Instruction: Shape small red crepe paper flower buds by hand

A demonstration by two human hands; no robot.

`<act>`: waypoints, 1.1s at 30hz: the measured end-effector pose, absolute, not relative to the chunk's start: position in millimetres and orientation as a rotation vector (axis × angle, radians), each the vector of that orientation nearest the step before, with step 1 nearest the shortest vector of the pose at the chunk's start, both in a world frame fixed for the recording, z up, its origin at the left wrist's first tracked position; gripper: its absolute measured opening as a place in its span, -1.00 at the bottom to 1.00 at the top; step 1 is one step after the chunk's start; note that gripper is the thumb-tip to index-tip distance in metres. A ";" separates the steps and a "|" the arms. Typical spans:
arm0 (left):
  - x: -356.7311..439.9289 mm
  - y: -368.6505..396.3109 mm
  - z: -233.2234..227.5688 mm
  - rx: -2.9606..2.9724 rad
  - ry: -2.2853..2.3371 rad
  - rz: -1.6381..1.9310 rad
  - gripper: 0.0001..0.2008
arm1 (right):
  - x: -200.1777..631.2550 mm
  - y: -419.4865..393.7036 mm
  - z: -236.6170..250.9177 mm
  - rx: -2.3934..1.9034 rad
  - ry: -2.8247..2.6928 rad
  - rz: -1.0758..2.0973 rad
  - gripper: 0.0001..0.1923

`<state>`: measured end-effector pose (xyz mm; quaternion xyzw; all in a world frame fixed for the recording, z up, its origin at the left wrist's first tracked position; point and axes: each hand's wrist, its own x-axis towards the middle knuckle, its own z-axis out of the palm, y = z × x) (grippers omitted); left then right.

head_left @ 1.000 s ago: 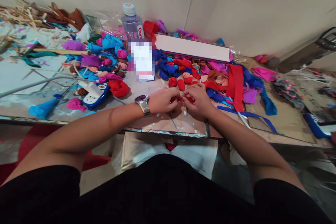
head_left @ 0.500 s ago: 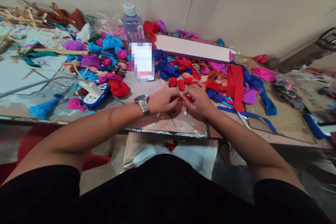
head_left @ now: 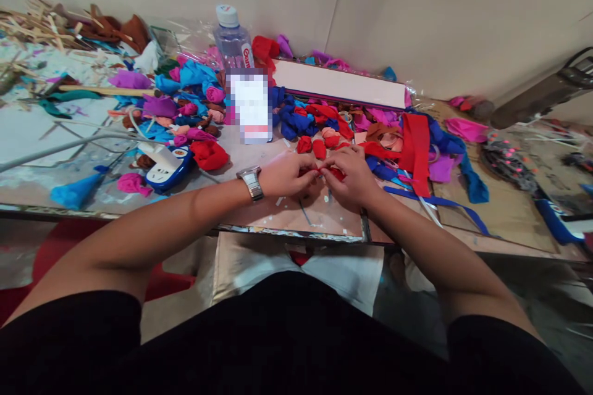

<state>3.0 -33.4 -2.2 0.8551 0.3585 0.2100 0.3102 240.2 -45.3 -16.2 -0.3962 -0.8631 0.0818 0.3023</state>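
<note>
Both hands meet at the middle of the table [head_left: 278, 216], close above its surface. My left hand [head_left: 291, 174], with a metal watch [head_left: 252, 182] on the wrist, is closed with thumb and forefinger pinching a small piece of red crepe paper [head_left: 340, 174]. Opposite it, my right hand [head_left: 349, 176] is closed on the same red piece, much of which is hidden by the fingers. Just beyond the fingers lie small red rolled paper buds [head_left: 319, 148] and a peach one [head_left: 330, 134].
A phone [head_left: 252, 108] leans by a plastic bottle [head_left: 233, 37]. Coloured paper pieces [head_left: 291, 120] heap along the back. On the left are a blue power strip [head_left: 169, 168], a cable [head_left: 69, 147] and green-handled pliers [head_left: 58, 102]. A red paper strip [head_left: 416, 154] hangs at right, near cardboard [head_left: 495, 216].
Both hands stay in nearly the same place, still pinching the red paper. The left wrist has turned slightly and the fingertips have shifted a little.
</note>
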 end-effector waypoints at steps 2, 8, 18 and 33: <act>2.8 -32.6 -2.8 2.229 0.939 0.566 -0.69 | 240.6 -45.3 -15.9 -1.048 -2.293 0.217 -0.91; 3.7 -31.0 -4.1 1.990 0.851 0.556 -0.72 | 241.9 -44.6 -15.0 -0.984 -2.294 0.175 -0.89; 3.9 -29.1 -1.6 1.343 0.696 0.448 -0.71 | 242.5 -45.8 -11.9 -0.957 -2.303 0.157 -0.84; 3.6 -30.9 3.6 2.201 0.882 0.545 -0.69 | 244.3 -44.3 -14.1 -0.986 -2.253 0.130 -0.88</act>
